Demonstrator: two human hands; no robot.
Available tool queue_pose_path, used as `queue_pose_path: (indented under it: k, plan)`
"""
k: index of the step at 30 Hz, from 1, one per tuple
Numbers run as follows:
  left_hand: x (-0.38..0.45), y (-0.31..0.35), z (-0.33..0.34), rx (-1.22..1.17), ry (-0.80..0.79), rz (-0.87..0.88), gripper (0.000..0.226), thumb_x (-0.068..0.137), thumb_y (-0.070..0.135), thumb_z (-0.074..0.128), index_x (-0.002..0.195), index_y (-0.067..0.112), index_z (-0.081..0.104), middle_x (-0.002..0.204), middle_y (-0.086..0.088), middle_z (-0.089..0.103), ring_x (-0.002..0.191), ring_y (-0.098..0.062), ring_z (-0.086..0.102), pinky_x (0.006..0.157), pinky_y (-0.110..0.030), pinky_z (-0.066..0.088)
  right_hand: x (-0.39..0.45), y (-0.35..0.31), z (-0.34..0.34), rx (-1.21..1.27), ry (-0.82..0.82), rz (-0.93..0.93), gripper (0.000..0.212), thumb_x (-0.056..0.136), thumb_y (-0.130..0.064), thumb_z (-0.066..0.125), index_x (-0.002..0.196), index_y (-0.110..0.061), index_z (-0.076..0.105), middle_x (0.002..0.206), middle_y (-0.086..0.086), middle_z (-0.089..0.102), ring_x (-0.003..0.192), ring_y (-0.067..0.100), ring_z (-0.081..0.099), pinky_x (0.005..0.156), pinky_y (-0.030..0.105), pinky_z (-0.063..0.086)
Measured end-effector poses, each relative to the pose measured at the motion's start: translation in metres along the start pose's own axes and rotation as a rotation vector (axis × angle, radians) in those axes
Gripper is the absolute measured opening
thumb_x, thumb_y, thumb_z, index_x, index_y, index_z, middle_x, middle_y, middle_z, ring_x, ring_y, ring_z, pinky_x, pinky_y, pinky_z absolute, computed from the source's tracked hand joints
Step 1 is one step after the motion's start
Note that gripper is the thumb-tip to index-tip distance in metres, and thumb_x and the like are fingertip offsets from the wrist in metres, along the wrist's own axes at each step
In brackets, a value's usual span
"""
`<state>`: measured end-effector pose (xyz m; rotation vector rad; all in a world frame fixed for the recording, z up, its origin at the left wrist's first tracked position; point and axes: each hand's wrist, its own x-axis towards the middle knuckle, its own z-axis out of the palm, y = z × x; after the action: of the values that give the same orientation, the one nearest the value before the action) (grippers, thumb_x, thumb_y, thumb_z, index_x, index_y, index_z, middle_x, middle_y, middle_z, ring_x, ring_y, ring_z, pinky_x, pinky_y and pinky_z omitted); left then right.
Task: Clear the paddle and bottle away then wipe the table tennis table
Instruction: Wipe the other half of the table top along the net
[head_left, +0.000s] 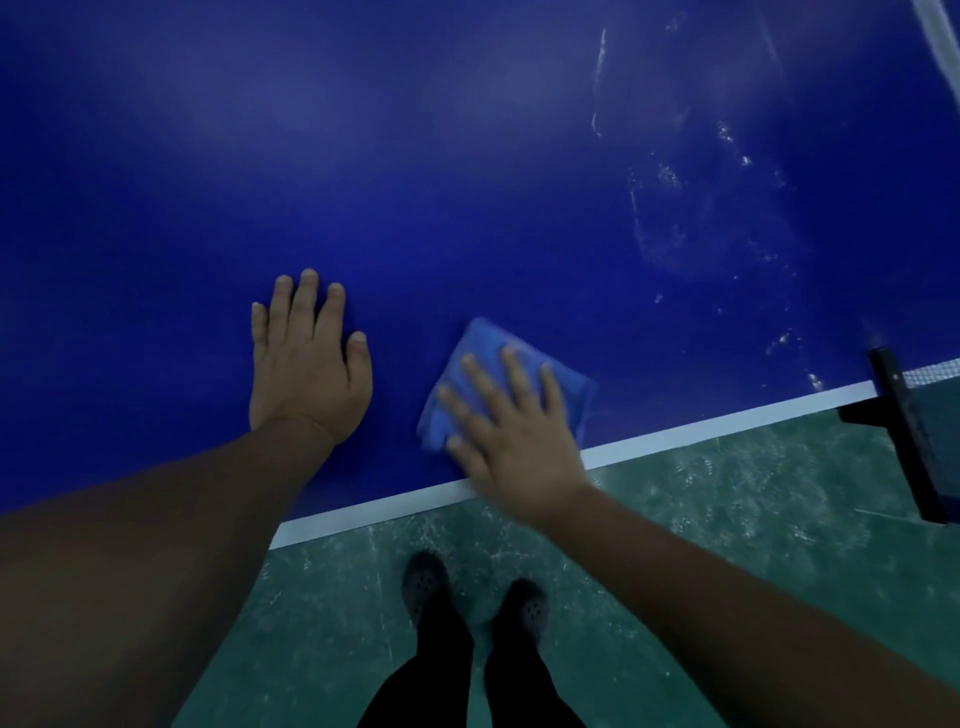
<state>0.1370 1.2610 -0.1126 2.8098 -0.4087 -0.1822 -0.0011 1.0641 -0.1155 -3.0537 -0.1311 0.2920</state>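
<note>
Filling most of the view, the dark blue table tennis table (467, 156) with white edge line runs above a scuffed green floor (727, 545). Whitish smears (670, 218) streak the surface toward the black net post (904, 415) (right edge, net only partly visible). The left hand (306, 364) lies flat on the table, fingers straight and together, holding nothing. Just beside it, the right hand (514, 426) presses a folded light blue cloth (519, 358) near the white edge, fingers spread and straight. The person's dark perforated clogs (426, 587) stand on the floor below.
</note>
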Motion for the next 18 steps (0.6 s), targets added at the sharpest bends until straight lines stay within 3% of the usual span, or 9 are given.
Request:
queue_pose_path:
  k: [2,4,6,8,10,12,16,18]
  plan:
    - [0.001,0.0,0.0,-0.011,-0.009,0.002,0.065,0.097,0.041,0.024,0.153,0.009,0.031,0.164,-0.012,0.018,0.152,-0.029,0.004,0.123,-0.048,-0.003,-0.022,0.013,0.003,-0.033,-0.037,-0.313,0.052,0.103,-0.054,0.031,0.153,-0.039,0.029,0.164,-0.003,0.021,0.152,0.034,0.01,0.12,0.06,0.008]
    - [0.001,0.0,0.0,-0.006,-0.015,0.005,0.064,0.098,0.042,0.025,0.153,0.009,0.031,0.164,-0.012,0.017,0.152,-0.029,0.004,0.123,-0.049,-0.003,-0.03,0.049,-0.001,-0.084,-0.089,-0.442,0.055,0.102,-0.057,0.03,0.154,-0.042,0.022,0.165,-0.005,0.015,0.153,0.032,0.006,0.119,0.06,0.007]
    - [0.001,-0.001,0.001,0.005,-0.011,0.012,0.06,0.101,0.039,0.028,0.153,0.009,0.03,0.164,-0.012,0.018,0.152,-0.03,0.004,0.123,-0.05,-0.001,-0.02,0.08,-0.008,-0.094,-0.116,-0.341,0.055,0.102,-0.06,0.018,0.155,-0.043,0.013,0.166,-0.006,0.008,0.153,0.031,0.0,0.12,0.06,0.005]
    - [0.001,-0.002,0.001,0.007,-0.01,0.013,0.057,0.103,0.036,0.032,0.153,0.01,0.029,0.164,-0.012,0.016,0.152,-0.03,0.003,0.123,-0.05,-0.001,0.005,0.088,-0.016,-0.04,-0.069,-0.127,0.056,0.101,-0.059,0.016,0.154,-0.042,0.014,0.165,-0.006,0.01,0.153,0.031,0.001,0.119,0.061,0.006]
    - [0.002,-0.003,0.002,0.009,-0.011,0.012,0.056,0.103,0.036,0.032,0.154,0.011,0.029,0.164,-0.011,0.015,0.152,-0.029,0.003,0.123,-0.05,-0.002,0.033,0.069,-0.019,0.004,-0.007,0.096,0.059,0.1,-0.059,0.015,0.155,-0.039,0.018,0.166,-0.004,0.013,0.153,0.032,0.0,0.119,0.061,0.004]
    - [0.002,-0.003,0.003,0.021,-0.008,0.008,0.056,0.103,0.035,0.031,0.154,0.011,0.029,0.164,-0.011,0.016,0.152,-0.029,0.003,0.123,-0.05,-0.001,0.045,0.034,-0.014,0.002,0.0,0.183,0.06,0.1,-0.06,0.013,0.156,-0.039,0.016,0.167,-0.004,0.009,0.153,0.033,-0.003,0.119,0.06,-0.001]
    - [0.002,-0.003,0.005,0.023,0.006,0.012,0.055,0.103,0.036,0.031,0.152,0.011,0.031,0.163,-0.012,0.018,0.152,-0.03,0.005,0.123,-0.05,0.0,-0.018,0.004,0.006,-0.036,-0.033,-0.231,0.054,0.103,-0.055,0.026,0.154,-0.038,0.026,0.165,-0.001,0.018,0.152,0.036,0.006,0.119,0.061,0.003]
    - [0.002,-0.003,0.004,0.016,0.005,0.004,0.056,0.103,0.037,0.031,0.152,0.011,0.031,0.163,-0.012,0.018,0.152,-0.03,0.005,0.123,-0.05,0.0,-0.043,0.027,0.006,-0.059,-0.069,-0.282,0.054,0.103,-0.056,0.026,0.155,-0.041,0.021,0.166,-0.004,0.014,0.153,0.032,0.002,0.12,0.058,0.001]
